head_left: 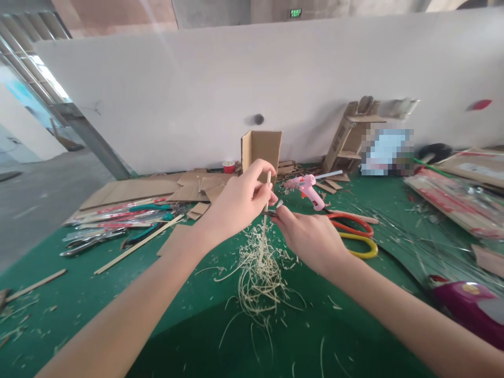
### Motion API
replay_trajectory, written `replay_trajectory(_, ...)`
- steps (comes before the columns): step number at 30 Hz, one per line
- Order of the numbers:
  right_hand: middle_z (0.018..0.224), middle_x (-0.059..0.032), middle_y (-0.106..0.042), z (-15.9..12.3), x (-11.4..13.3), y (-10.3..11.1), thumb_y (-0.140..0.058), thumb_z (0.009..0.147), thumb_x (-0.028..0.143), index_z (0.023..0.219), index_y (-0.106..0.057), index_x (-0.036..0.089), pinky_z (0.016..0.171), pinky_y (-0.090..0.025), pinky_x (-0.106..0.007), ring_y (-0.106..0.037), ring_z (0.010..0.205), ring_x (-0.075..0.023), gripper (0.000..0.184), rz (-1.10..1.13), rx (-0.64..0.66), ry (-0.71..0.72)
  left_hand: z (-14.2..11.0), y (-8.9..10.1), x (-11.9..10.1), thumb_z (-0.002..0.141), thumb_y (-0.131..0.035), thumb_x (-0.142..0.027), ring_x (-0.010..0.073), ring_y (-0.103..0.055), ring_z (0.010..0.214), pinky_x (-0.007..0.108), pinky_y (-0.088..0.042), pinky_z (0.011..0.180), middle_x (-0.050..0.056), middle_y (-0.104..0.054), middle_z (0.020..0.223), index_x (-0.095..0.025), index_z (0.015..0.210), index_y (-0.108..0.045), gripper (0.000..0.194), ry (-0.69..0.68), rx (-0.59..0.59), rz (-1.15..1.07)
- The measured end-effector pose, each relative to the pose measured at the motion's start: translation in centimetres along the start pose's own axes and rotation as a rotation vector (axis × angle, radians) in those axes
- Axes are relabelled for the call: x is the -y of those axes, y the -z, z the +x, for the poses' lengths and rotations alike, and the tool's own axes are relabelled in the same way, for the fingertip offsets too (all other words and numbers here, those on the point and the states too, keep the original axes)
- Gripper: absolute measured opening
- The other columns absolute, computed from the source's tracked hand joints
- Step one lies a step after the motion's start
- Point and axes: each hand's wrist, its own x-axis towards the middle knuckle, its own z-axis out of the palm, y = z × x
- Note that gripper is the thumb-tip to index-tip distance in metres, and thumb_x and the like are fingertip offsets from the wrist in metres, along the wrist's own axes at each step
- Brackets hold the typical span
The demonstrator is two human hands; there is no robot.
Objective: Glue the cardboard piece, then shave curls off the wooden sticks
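Note:
My left hand (240,202) is closed around a thin wooden stick (264,231), held nearly upright with its lower end resting on a heap of pale wood shavings (260,275). My right hand (309,236) is closed too, pinching a small dark blade (275,206) against the stick just below my left fingers. Both hands are over the green mat (79,299).
A pink glue gun (307,186) and orange-and-yellow scissors (354,231) lie behind my right hand. Cardboard sheets (134,191), packaged tools (118,220), wooden strips (137,244), a cardboard box (262,149), a red cup (228,166) and a purple object (468,310) surround the area.

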Motion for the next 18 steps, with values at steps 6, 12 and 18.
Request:
replay_trajectory(6, 0.052, -0.0011, -0.056, -0.6, 0.1, 0.1, -0.020, 0.094, 0.033, 0.083, -0.050, 0.018, 0.043, -0.010, -0.028, -0.041, 0.038, -0.0093, 0.036, 0.045, 0.091, 0.010, 0.0, -0.1, -0.4, 0.086, -0.033, -0.025, 0.0091, -0.055, 0.055, 0.021, -0.043, 0.050, 0.000, -0.067, 0.080, -0.024, 0.107, -0.039, 0.022, -0.009, 0.031, -0.012)
replay_trajectory(12, 0.050, -0.0002, -0.056, -1.5, 0.8, -1.0, -0.023, 0.093, 0.030, 0.084, -0.049, 0.019, 0.044, -0.012, -0.027, -0.045, 0.039, -0.0105, 0.029, 0.124, 0.209, 0.033, -0.1, 0.1, -0.4, 0.088, -0.032, -0.025, 0.0119, -0.061, 0.067, 0.022, -0.046, 0.058, 0.000, -0.066, 0.080, -0.023, 0.106, -0.040, 0.020, -0.021, 0.024, -0.009)
replay_trajectory(18, 0.053, 0.0029, -0.058, -3.5, 2.6, -2.5, -0.028, 0.093, 0.036, 0.083, -0.046, 0.022, 0.044, -0.009, -0.027, -0.045, 0.037, -0.0085, 0.025, 0.118, 0.286, 0.144, -0.1, 0.1, 0.1, 0.087, -0.033, -0.024, 0.0129, -0.062, 0.071, 0.022, -0.047, 0.059, 0.001, -0.066, 0.080, -0.024, 0.107, -0.040, 0.021, -0.012, 0.011, -0.007)
